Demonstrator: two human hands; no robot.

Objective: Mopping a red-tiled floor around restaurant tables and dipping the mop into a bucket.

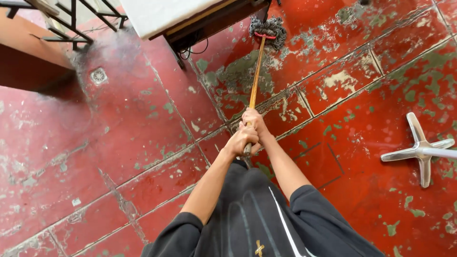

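Observation:
Both my hands grip the wooden handle (pixel 255 81) of a mop. My right hand (pixel 252 119) is higher on the stick and my left hand (pixel 240 141) holds its near end, just below the right. The grey string mop head (pixel 269 28), with a red clamp, rests on the red painted floor far ahead, close to the edge of a dark wooden table. My forearms stretch forward from black sleeves.
The red floor (pixel 143 143) has peeling paint and green patches. A table with a white top (pixel 162 16) stands at the back. A round floor drain (pixel 99 75) lies at the left. A metal cross-shaped stand base (pixel 419 150) sits at the right.

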